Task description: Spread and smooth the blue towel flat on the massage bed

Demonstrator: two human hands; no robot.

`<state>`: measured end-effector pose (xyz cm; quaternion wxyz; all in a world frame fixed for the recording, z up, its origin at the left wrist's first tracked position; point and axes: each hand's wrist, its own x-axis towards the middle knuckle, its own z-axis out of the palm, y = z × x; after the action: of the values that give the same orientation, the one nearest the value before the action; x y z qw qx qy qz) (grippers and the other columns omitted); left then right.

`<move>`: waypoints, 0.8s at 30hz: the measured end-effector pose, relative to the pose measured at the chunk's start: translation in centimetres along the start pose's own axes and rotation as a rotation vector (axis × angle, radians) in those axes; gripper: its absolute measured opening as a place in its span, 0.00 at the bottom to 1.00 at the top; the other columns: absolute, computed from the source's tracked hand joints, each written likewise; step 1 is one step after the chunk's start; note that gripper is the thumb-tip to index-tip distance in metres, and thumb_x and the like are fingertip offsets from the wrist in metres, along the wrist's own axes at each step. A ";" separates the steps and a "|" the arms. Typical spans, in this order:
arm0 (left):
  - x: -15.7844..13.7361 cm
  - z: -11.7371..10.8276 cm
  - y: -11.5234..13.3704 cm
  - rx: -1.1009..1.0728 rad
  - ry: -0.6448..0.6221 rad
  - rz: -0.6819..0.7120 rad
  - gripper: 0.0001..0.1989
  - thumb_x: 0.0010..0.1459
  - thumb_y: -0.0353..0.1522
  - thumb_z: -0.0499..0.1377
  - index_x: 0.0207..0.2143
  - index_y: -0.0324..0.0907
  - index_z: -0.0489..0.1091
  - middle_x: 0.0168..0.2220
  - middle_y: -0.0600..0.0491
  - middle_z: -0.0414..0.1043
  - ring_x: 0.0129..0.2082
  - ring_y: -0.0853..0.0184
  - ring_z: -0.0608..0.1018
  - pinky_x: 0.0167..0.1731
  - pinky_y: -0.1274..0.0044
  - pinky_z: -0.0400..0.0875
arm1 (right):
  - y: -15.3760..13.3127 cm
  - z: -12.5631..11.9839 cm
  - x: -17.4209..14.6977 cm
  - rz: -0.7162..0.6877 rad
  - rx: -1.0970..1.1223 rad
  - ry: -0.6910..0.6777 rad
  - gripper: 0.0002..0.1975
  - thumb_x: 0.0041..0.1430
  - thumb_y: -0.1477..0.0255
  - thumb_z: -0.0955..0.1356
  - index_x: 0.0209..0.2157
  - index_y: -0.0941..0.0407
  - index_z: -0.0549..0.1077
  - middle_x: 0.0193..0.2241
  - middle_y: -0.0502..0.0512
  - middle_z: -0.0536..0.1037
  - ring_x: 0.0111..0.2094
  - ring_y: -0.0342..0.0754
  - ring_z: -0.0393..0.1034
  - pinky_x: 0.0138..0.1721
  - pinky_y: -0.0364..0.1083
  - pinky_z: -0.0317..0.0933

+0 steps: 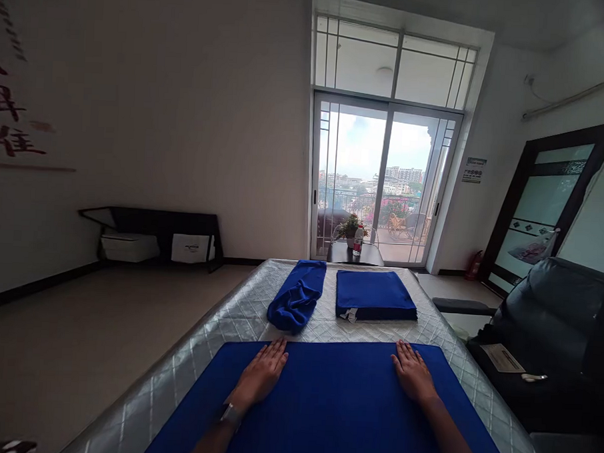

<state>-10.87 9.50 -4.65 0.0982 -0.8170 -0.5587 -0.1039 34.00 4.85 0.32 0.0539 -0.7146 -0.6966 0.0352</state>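
The left hand (pixel 264 372) and right hand (pixel 415 375) lie flat near the blue cloth's (pixel 336 415) far edge, fingers straight, barely spread.

On the L wall hanging (pixel 40 98) I see red Chinese chars (pixel 8 141), lowest approx. "难". Print on the R wall notice (pixel 473 170) & white pkg (pixel 191 248) is too sm. for me.
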 end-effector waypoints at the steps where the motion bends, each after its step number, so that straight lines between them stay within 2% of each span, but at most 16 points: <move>1: -0.1 0.2 -0.4 0.003 0.014 0.013 0.26 0.67 0.34 0.43 0.65 0.39 0.58 0.67 0.46 0.56 0.66 0.60 0.60 0.64 0.63 0.57 | 0.1 0.1 0.0 -0.001 -0.001 0.003 0.34 0.68 0.57 0.47 0.69 0.58 0.46 0.70 0.51 0.46 0.70 0.46 0.36 0.68 0.51 0.31; 6: -0.5 0.5 -1.5 0.004 0.019 0.022 0.26 0.67 0.32 0.42 0.65 0.41 0.58 0.67 0.47 0.57 0.67 0.60 0.60 0.64 0.63 0.58 | 0.2 0.4 0.2 -0.006 -0.006 0.003 0.34 0.68 0.57 0.47 0.69 0.58 0.46 0.70 0.50 0.46 0.70 0.45 0.35 0.68 0.51 0.31; 14: -0.6 0.2 -1.8 -0.007 -0.002 -0.052 0.26 0.66 0.31 0.43 0.64 0.41 0.61 0.66 0.46 0.59 0.66 0.59 0.61 0.64 0.62 0.57 | 0.5 0.4 0.3 -0.001 -0.007 0.003 0.34 0.68 0.56 0.47 0.69 0.59 0.47 0.70 0.50 0.46 0.70 0.46 0.36 0.68 0.51 0.31; 18: -0.6 0.1 -2.0 -0.003 -0.014 -0.032 0.25 0.66 0.30 0.43 0.63 0.42 0.62 0.66 0.46 0.59 0.66 0.59 0.60 0.64 0.63 0.56 | 0.8 0.4 0.3 0.006 -0.009 0.003 0.34 0.68 0.57 0.47 0.69 0.59 0.47 0.70 0.51 0.46 0.70 0.46 0.36 0.68 0.51 0.31; 24: -0.6 -0.3 -1.8 -0.034 -0.051 -0.082 0.25 0.66 0.32 0.44 0.65 0.41 0.59 0.67 0.45 0.57 0.66 0.59 0.60 0.64 0.64 0.57 | 0.9 0.1 0.1 0.015 0.002 0.004 0.34 0.67 0.57 0.47 0.69 0.59 0.47 0.70 0.51 0.47 0.70 0.46 0.36 0.68 0.51 0.31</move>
<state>-12.81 9.52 -4.46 0.0656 -0.7974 -0.5921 -0.0963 34.85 4.97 0.14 0.0556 -0.7199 -0.6909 0.0348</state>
